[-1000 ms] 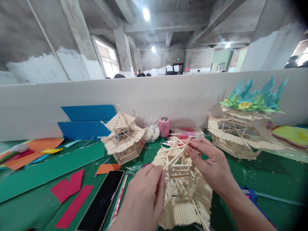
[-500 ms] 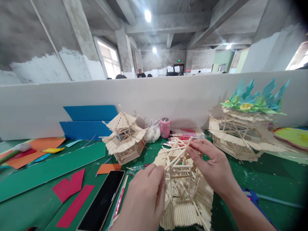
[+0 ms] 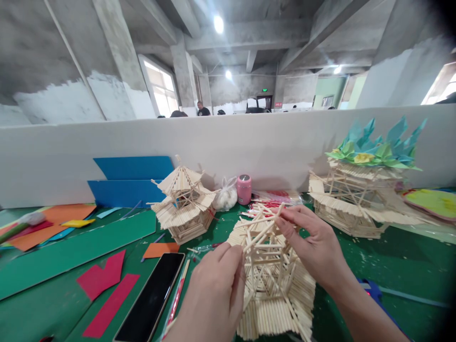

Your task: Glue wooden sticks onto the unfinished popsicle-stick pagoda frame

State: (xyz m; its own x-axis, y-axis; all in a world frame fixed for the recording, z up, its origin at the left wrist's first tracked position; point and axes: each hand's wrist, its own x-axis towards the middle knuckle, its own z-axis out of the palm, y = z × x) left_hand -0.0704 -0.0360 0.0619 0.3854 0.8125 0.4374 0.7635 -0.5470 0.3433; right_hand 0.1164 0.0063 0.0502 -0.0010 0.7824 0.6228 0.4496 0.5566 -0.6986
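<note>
A pavilion-like model of pale wooden sticks (image 3: 269, 313) stands on the green table in front of me, its lower roof flaring out below an open upper frame. At the frame's top right corner, my right hand (image 3: 311, 237) pinches a wooden stick (image 3: 280, 210) between thumb and fingertips. My left hand (image 3: 215, 280) is closed at the upper left corner of the same frame, its fingertips mostly hidden behind the back of the hand. Several sticks cross along the top between both hands.
Left of my hands lie a phone (image 3: 151, 297), a stick packet (image 3: 176, 299) and red paper pieces (image 3: 111, 306). Behind stand a finished-looking stick pavilion (image 3: 185, 204), a pink jar (image 3: 244, 190) and a larger stick model (image 3: 351, 204) topped with folded paper. A blue glue gun (image 3: 372, 290) lies right.
Both hands and the stick model stay practically still. Far back, a person behind the white partition has shifted slightly left.
</note>
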